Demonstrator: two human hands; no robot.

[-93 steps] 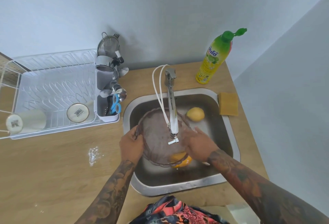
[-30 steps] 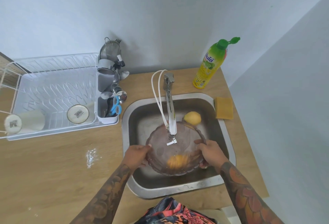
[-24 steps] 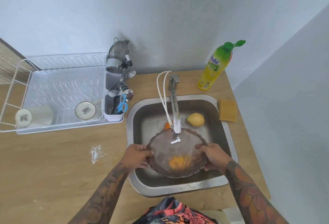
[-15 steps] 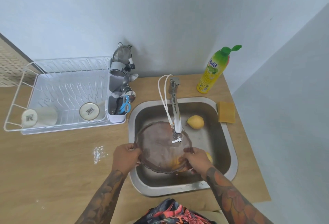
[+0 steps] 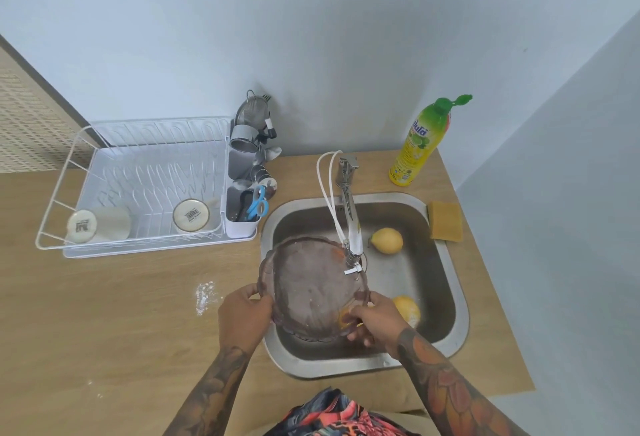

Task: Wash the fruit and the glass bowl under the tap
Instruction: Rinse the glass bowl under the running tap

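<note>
Under the tap spout, over the left half of the sink, you have the glass bowl tilted up on edge, its open face turned toward you and its far rim reaching just left of the nozzle. Your left hand grips the near-left rim, fingers curled behind the glass and thumb over the edge; your right hand grips the near-right rim the same way, fingers wrapped under the bowl's lower edge. Both hands sit on the near side of the bowl, so the glass lies directly ahead of them, between you and the tap, and neither hand is plainly nearer the nozzle. The bowl is round, so no long axis matters; what counts is that its centre lies left of the nozzle, and I judge the next move needs a shift rightward or a turn of the rim to bring the unwashed part below the outlet. Whether water is running I cannot tell. Right of the tap, a lemon lies in the sink at the back; a second yellow fruit lies just beyond your right hand, and an orange patch shows through the glass near your right fingers. Both forearms reach in from the near edge, wrists roughly level.
</note>
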